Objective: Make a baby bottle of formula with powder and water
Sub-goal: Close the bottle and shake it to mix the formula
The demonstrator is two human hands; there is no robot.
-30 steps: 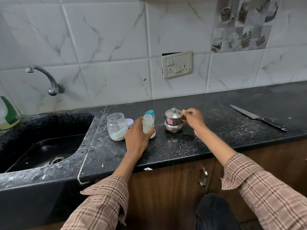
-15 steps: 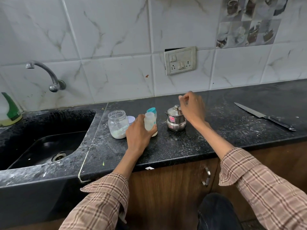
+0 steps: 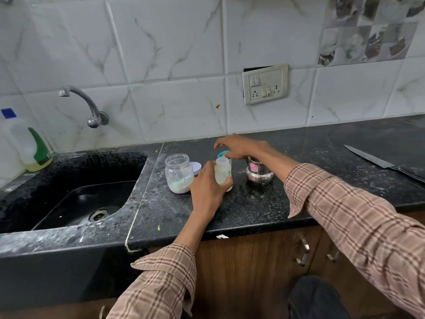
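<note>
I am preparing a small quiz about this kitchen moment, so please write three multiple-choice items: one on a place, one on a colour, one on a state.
1. Where does the kitchen knife lie?
A. in the sink
B. on the counter, far right
C. beside the glass jar

2. What colour is the bottle cap behind the baby bottle?
A. teal
B. red
C. yellow

3. What is the left hand doing?
A. resting flat on the counter
B. gripping the baby bottle
C. turning the tap

Answers:
1 B, the knife lies on the black counter, right of the steel pot.
2 A, its rim shows teal under the right hand.
3 B, its fingers wrap the upright bottle.
</note>
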